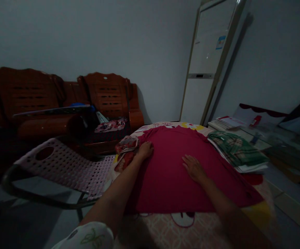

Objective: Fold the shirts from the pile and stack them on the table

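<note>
A dark pink shirt lies spread out on a table with a patterned cloth. My left hand rests on the shirt's left edge near its upper part, fingers somewhat bent; whether they pinch the fabric cannot be made out. Flat on the middle right of the shirt lies my right hand, its fingers apart and holding nothing. Beside my left hand is a bunched red and white patterned cloth. A folded green plaid cloth lies on white sheets to the right of the shirt.
A woven chair stands left of the table. Behind it are wooden seats with cloth on them. A tall white cabinet-like unit stands at the back. Stacked papers and a glass-topped surface are at the right.
</note>
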`<state>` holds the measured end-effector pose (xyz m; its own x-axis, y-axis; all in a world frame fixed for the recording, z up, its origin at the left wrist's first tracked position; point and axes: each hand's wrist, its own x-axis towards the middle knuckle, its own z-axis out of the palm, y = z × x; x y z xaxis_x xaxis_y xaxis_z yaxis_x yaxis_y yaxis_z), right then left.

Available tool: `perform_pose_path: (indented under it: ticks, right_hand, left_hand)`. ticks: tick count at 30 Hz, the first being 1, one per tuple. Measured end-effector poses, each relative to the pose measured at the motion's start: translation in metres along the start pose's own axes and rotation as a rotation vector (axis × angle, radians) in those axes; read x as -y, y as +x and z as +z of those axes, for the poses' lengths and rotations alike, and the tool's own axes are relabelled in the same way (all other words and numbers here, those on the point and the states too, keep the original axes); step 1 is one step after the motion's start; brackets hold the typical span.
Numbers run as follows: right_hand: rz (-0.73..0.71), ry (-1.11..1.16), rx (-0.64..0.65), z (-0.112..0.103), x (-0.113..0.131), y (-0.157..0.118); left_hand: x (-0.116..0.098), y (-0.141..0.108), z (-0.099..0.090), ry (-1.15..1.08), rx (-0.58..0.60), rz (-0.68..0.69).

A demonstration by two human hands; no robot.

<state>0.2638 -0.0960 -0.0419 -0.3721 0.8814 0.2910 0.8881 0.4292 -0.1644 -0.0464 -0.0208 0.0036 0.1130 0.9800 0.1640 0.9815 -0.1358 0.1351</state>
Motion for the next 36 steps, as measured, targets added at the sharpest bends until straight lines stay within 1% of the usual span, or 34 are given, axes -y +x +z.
perform_pose_path:
  ticks: [2, 4, 7, 9, 11, 13, 15, 18, 21, 25, 27, 31, 34, 36]
  right_hand:
    - [-0.014, -0.035, 0.008, -0.002, 0.003, -0.002]
    - [-0.011, -0.076, 0.041, -0.003, 0.009, -0.005]
    - [-0.01, -0.085, 0.069, -0.007, 0.025, -0.011]
    - [-0.064, -0.042, 0.071, -0.01, 0.041, -0.015]
    - [-0.149, 0.018, 0.072, -0.013, 0.061, -0.017]
    - [-0.234, 0.079, 0.06, -0.016, 0.079, -0.018]
    - [-0.302, 0.12, 0.038, -0.016, 0.093, -0.019]
    - [-0.343, 0.14, -0.006, -0.011, 0.101, -0.02]
    - [-0.333, 0.155, -0.047, -0.004, 0.099, -0.024]
    - [-0.326, 0.177, -0.05, -0.001, 0.096, -0.026]
    - [-0.315, 0.197, -0.054, -0.002, 0.095, -0.025]
    - [-0.28, 0.272, -0.072, -0.001, 0.094, -0.022]
    - [-0.251, 0.342, -0.081, -0.002, 0.092, -0.02]
    - [-0.218, 0.418, -0.118, -0.005, 0.091, -0.018]
  left_hand:
    - [0.001, -0.011, -0.005, -0.004, -0.047, -0.052]
    - [0.008, -0.02, -0.013, -0.015, -0.085, -0.148]
    - [0.018, -0.025, -0.024, -0.041, -0.101, -0.289]
    - [0.022, -0.025, -0.029, -0.049, -0.089, -0.329]
    - [0.024, -0.025, -0.032, -0.051, -0.065, -0.352]
    - [0.025, -0.024, -0.033, -0.057, -0.021, -0.375]
    - [0.027, -0.024, -0.034, -0.065, 0.028, -0.385]
    - [0.033, -0.027, -0.038, -0.081, 0.093, -0.376]
    - [0.038, -0.031, -0.044, -0.117, 0.158, -0.328]
    - [0.041, -0.042, -0.047, -0.178, 0.221, -0.25]
    - [0.041, -0.051, -0.046, -0.25, 0.237, -0.227]
    - [0.038, -0.07, -0.046, -0.415, 0.296, -0.171]
    - [0.031, -0.08, -0.051, -0.437, 0.34, -0.115]
    - [0.026, -0.084, -0.054, -0.438, 0.385, -0.065]
